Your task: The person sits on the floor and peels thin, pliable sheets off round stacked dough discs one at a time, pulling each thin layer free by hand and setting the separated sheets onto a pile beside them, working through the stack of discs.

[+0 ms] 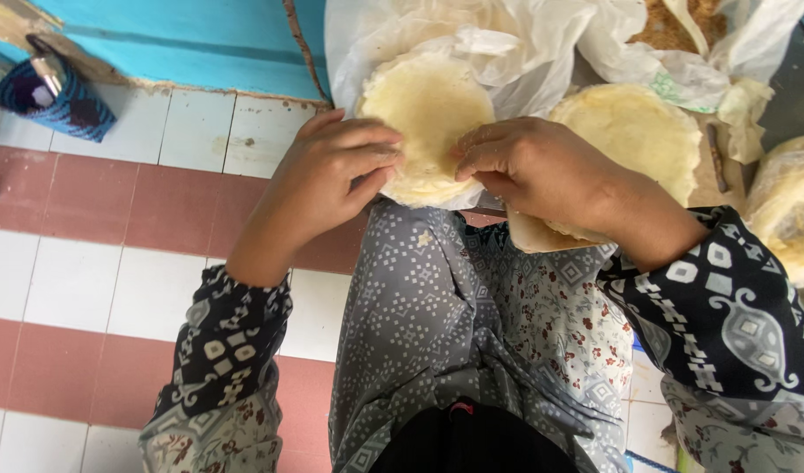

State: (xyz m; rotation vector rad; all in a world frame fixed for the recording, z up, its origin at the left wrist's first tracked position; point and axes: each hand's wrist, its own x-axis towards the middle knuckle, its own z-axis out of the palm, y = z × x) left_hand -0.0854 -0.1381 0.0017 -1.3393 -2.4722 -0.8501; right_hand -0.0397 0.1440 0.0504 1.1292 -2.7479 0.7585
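A stack of thin, pale yellow round wrappers point(426, 105) lies on white plastic sheeting point(516, 44) right in front of me. My left hand point(327, 175) pinches the stack's left edge with thumb and fingers. My right hand point(529, 162) pinches its right edge, fingertips curled onto the top sheet. A second round stack point(643, 131) sits just right of my right hand, partly hidden by my wrist.
A third wrapped pale stack point(792, 206) is at the far right edge. A plastic bag of brown crumbs point(673, 26) lies at the top right. A dark blue woven pouch point(56, 92) rests on the red and white tiled floor point(86, 263) by a turquoise wall point(183, 39).
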